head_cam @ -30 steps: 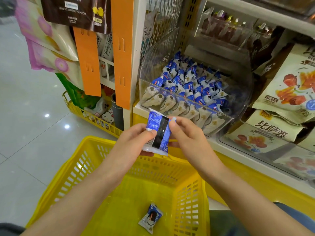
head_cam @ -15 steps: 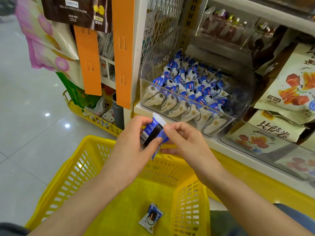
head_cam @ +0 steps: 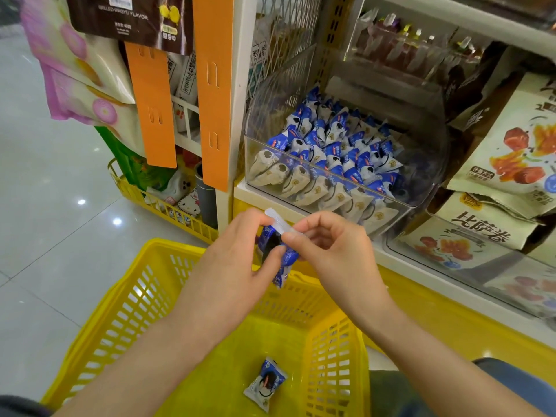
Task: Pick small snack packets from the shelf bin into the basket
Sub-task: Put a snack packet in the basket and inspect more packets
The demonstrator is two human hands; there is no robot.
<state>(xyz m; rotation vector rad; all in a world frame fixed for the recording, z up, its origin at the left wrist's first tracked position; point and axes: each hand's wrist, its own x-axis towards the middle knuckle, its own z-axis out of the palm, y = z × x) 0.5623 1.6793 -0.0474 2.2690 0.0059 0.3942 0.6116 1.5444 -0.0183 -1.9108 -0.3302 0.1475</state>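
A glossy pale tiled floor (head_cam: 45,236) is spreading out on the left, catching spots of ceiling light, and a cream shelving unit (head_cam: 240,100) is filling the right side of the view. A yellow plastic basket (head_cam: 120,320) with slotted walls is sitting low in front of the shelving, its far rim close under the shelf ledge. On the ledge, a clear bin (head_cam: 267,121) is holding a heap of small blue-and-white snack packets (head_cam: 337,145), which are leaning against its front wall. Large beige snack bags (head_cam: 517,145) are lying stacked just right of the bin, and two orange hanging strips (head_cam: 212,85) are dangling down the left post of the unit.

Both forearms are reaching forward over the basket. The left hand (head_cam: 228,266) is curling its thumb and fingers round one blue snack packet (head_cam: 270,240), gripping its body. The right hand (head_cam: 337,254) is pinching the packet's clear sealed top edge between thumb and forefinger, with the other fingers curled loosely beneath. The held packet is hanging upright between the two hands – above the basket's far rim and just below the bin. One more packet (head_cam: 266,383) is lying flat on the basket floor near the right wall, well apart from the hands.
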